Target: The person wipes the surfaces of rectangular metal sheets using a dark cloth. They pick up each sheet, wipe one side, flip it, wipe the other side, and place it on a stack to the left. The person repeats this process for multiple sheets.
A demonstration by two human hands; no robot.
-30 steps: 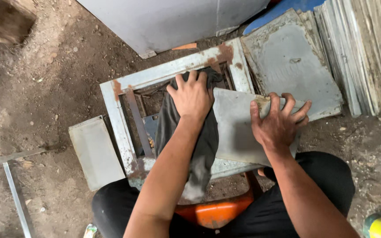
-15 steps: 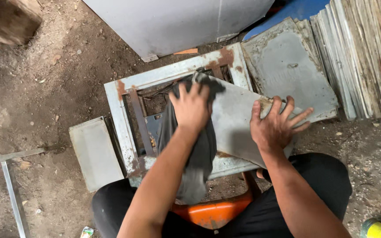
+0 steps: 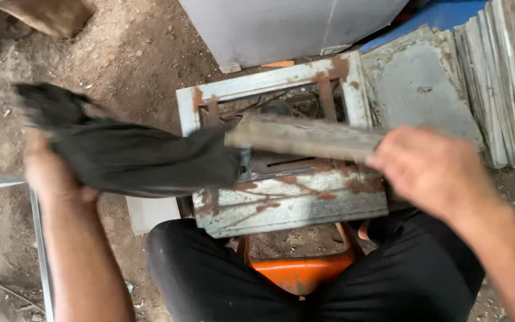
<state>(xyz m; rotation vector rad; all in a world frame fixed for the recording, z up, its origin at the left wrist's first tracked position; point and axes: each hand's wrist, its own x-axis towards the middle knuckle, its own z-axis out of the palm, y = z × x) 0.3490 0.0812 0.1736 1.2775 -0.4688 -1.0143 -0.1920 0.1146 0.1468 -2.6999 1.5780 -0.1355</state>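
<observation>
My left hand (image 3: 52, 170) grips a dark grey cloth (image 3: 132, 158) and holds it stretched out to the left, above the dirt floor. My right hand (image 3: 433, 167) holds a flat grey slab (image 3: 302, 137) by its right end, lifted edge-on and blurred, over a rusty pale metal frame (image 3: 287, 206). The cloth's right end reaches the slab's left end. The frame stands between my knees, with a dark slot and a round part showing inside it.
A grey slab (image 3: 421, 89) lies flat on the ground right of the frame, beside a stack of thin slabs standing on edge (image 3: 505, 77). A pale panel (image 3: 287, 24) stands behind. An orange stool (image 3: 299, 271) is under me. A metal bar (image 3: 37, 238) lies at left.
My left hand has swung the cloth off the slab and out to the left. My right hand has lifted the slab from lying flat on the frame to edge-on above it.
</observation>
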